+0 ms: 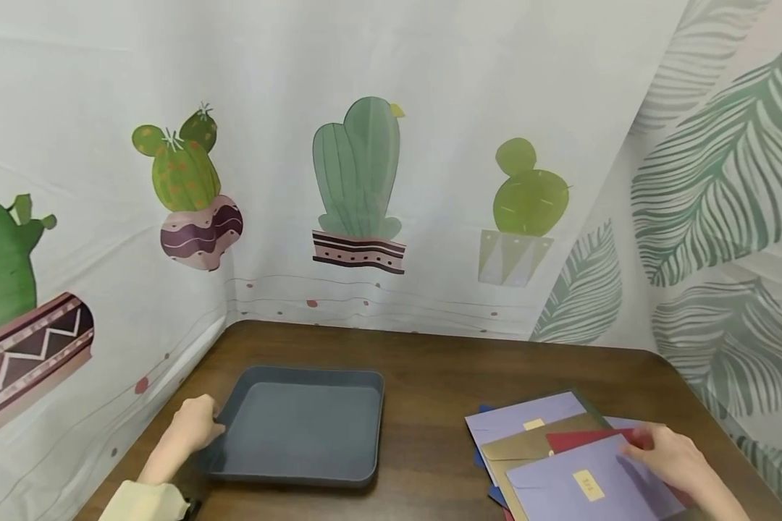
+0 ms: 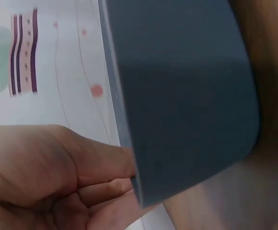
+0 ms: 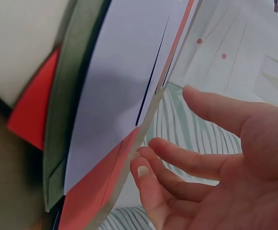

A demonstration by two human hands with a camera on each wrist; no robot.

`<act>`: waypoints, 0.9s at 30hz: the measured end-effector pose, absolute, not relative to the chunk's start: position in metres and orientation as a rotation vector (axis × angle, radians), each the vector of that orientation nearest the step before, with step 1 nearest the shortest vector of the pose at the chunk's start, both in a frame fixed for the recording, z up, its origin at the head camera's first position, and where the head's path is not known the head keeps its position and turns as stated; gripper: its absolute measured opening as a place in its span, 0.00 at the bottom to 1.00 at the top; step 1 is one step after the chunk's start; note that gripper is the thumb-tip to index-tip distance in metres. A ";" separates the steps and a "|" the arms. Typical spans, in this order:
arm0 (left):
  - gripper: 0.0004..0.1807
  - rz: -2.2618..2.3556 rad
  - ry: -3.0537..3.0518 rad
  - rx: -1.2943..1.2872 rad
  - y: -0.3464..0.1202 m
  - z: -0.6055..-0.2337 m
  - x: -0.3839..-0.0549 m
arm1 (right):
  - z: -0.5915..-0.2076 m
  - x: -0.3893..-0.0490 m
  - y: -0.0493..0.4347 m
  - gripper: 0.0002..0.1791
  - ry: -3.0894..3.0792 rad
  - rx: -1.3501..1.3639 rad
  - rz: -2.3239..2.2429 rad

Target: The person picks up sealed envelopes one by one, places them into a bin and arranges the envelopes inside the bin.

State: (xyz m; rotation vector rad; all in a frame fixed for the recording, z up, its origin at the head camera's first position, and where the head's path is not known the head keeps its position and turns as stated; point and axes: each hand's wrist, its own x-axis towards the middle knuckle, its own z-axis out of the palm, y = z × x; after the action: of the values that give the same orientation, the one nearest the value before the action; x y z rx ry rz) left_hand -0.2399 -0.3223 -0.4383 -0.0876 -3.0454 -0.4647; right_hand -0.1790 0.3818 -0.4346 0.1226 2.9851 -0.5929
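Observation:
At the left, my left hand [image 1: 192, 423] grips the side rim of a dark grey rectangular tray [image 1: 306, 427]. In the left wrist view the thumb and fingers of that hand [image 2: 67, 172] pinch the tray's rim near a corner. My right hand [image 1: 678, 459] is at the right edge of a fanned pile of envelopes, over the top purple envelope [image 1: 541, 488] with a yellow label. The right wrist view shows that hand [image 3: 211, 167] with thumb and fingers apart, fingertips close beside the pile's edge. Gold [image 1: 521, 441] and red [image 1: 573, 439] envelopes show beneath.
The brown wooden table [image 1: 423, 405] carries the tray at left and the pile at right. Another purple envelope [image 1: 508, 425], blue corners [image 1: 497, 496] and a green edge [image 1: 589, 407] stick out. Cactus-print curtain [image 1: 430, 311] hangs behind the table.

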 end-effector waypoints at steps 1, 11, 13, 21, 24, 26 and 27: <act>0.10 -0.476 -3.042 -0.103 -0.318 -0.439 -0.236 | -0.435 -0.180 0.381 0.30 2.978 0.127 -0.591; 0.34 -0.736 -3.055 -0.180 -0.264 -0.440 -0.197 | -0.446 -0.182 0.377 0.36 2.891 0.149 -0.650; 0.32 -0.838 -3.073 -0.209 -0.257 -0.440 -0.192 | -0.448 -0.183 0.376 0.36 2.900 0.150 -0.640; 0.12 -1.142 -3.158 -0.348 -0.239 -0.436 -0.185 | -0.445 -0.183 0.374 0.37 2.901 0.123 -0.590; 0.28 -1.199 -3.190 -0.385 -0.237 -0.435 -0.184 | -0.445 -0.184 0.375 0.37 2.924 0.100 -0.574; 0.30 -1.228 -3.200 -0.441 -0.236 -0.435 -0.184 | -0.445 -0.185 0.375 0.37 2.938 0.104 -0.561; 0.32 -1.247 -3.206 -0.449 -0.236 -0.435 -0.184 | -0.446 -0.186 0.375 0.38 2.941 0.106 -0.554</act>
State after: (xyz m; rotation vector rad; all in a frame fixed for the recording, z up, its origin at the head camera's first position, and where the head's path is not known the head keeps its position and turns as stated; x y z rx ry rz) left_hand -0.1839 -0.2359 -0.4351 -0.4487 -3.2057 -1.2471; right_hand -0.1863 0.3753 -0.4460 0.1062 2.9411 -0.5536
